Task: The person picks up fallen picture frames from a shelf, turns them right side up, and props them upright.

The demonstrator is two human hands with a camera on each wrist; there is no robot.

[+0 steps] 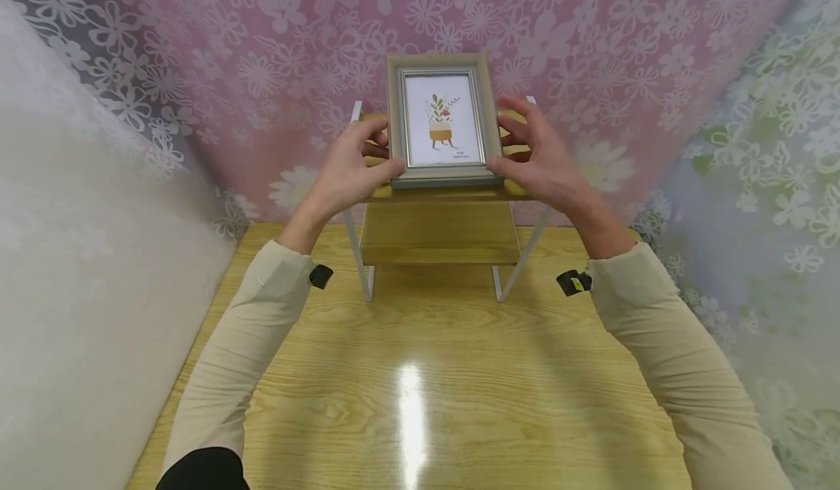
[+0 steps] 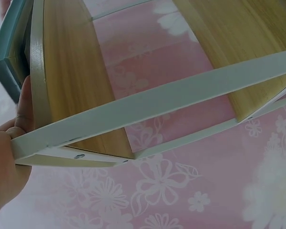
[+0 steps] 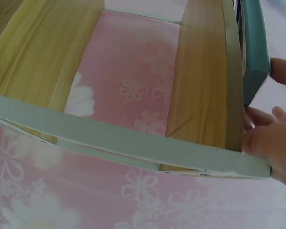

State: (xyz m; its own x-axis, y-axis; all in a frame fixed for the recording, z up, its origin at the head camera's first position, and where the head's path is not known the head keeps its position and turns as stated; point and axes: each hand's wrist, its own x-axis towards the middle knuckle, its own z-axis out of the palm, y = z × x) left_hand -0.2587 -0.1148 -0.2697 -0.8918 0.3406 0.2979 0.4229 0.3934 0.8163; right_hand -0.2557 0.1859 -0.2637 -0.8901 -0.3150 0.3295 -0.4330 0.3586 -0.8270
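A picture frame [image 1: 442, 122] with a pale, blue-green edged border holds a print of a potted plant; it leans back over the top board [image 1: 453, 194] of a small two-tier table. My left hand [image 1: 354, 165] grips its left side, thumb at the lower left corner. On the opposite side my right hand [image 1: 545, 158] holds it the same way, thumb near the lower right corner. Both wrist views show the blue-green frame edge [image 2: 5, 59] close to the table top. Whether the frame rests on the board, I cannot tell.
The table has a lower wooden shelf [image 1: 440, 233] and white metal legs [image 1: 359, 246]. Behind it hangs a pink floral wall covering [image 1: 295, 74]. Pale walls [image 1: 98, 220] flank both sides, above a wood-grain floor [image 1: 341, 373].
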